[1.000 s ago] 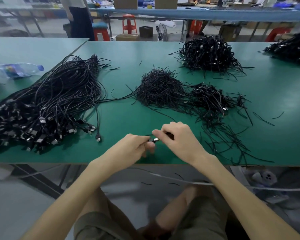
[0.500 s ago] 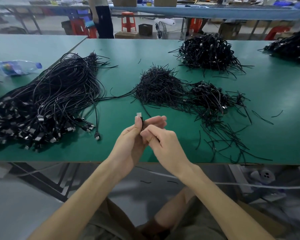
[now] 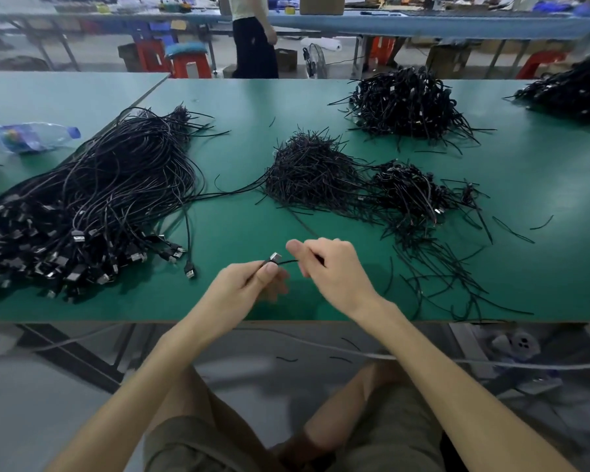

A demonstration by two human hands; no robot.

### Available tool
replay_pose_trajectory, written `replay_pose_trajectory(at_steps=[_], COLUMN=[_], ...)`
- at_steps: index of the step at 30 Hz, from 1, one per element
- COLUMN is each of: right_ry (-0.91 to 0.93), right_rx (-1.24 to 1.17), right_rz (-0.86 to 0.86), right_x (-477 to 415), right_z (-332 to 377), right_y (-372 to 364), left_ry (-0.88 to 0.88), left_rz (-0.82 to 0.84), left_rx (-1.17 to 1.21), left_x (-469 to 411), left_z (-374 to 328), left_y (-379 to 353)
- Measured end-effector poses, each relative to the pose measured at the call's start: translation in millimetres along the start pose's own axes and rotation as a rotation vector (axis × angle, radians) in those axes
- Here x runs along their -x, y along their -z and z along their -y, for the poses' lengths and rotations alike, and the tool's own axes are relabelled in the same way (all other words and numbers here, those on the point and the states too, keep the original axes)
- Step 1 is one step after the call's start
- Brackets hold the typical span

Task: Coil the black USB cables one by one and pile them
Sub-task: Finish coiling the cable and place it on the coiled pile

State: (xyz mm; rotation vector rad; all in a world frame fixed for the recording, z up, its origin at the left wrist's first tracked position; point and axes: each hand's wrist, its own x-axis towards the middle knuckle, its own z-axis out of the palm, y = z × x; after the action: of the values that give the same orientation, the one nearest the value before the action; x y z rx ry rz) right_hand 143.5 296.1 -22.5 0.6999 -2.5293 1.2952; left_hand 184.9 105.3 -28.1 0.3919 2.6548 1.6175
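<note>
Near the front edge of the bench [image 3: 218,303], from the head view: pinching one cable [image 3: 286,261] in the left hand [image 3: 249,284], thumb and forefinger closed on the cord just behind the plug [image 3: 275,257], other fingers curled under. Plug clear of the fingertips, tilted up and away, metal end showing. Gripping the same cord with the right hand [image 3: 334,270] just beside, fingers [image 3: 331,250] curled round it, thumb on top. Only a short bare stretch between the two hands, held above the bench and not touching it. Past the right fist, cannot tell where the rest of the cord runs: hidden by the hand.

Looks like the very start of a coil on this one: end secured, no loops to be seen yet. Calls next for pinning the plug end in the left while feeding cord through the right into even turns, without kinks, then dropping the bundle on a pile.

Along the left side down to the front edge, a big heap [image 3: 92,199] of uncoiled cables, so plenty left to do. Mid-bench, a mound of short strands [image 3: 310,172], with a small pile [image 3: 413,189] of bundles touching its right side; probably the place for this one. Toward the far edge, a larger pile [image 3: 406,103].
</note>
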Motion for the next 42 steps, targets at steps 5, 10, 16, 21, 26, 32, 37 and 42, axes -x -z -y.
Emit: replay_pose_trajectory(at_steps=[5,10,16,21,26,32,37,42], right_ry=[-0.014,0.076,0.001,0.035,-0.026,-0.032,-0.164,-0.266], right_rx=[-0.201,-0.060,0.184,0.242,0.119,-0.006,-0.264,-0.317], right_rz=[-0.075,-0.037,0.091,0.064,-0.074,-0.138,-0.193,-0.163], right_x=[17,30,14,-11,0,20,28,31], right_z=[26,25,2,13,22,29,27,26], right_y=[-24,-33,-14,-1,-8,-25,-41,-50], left_ry=[0.105,0.142,0.110,-0.111,-0.086,0.051,0.239,0.275], left_rz=[-0.075,-0.096,-0.249,-0.092,-0.367,-0.308,-0.270,-0.448], left_rx=[0.472,1.039,1.096,-0.151,-0.118,0.378,1.045,1.205], left_x=[-1,-9,-12,-4,-5,-9,-10,-14], left_z=[-1,-14,-25,-8,1,-3,-13,-19], left_y=[-21,-21,22,-6,-22,-35,-41,-42])
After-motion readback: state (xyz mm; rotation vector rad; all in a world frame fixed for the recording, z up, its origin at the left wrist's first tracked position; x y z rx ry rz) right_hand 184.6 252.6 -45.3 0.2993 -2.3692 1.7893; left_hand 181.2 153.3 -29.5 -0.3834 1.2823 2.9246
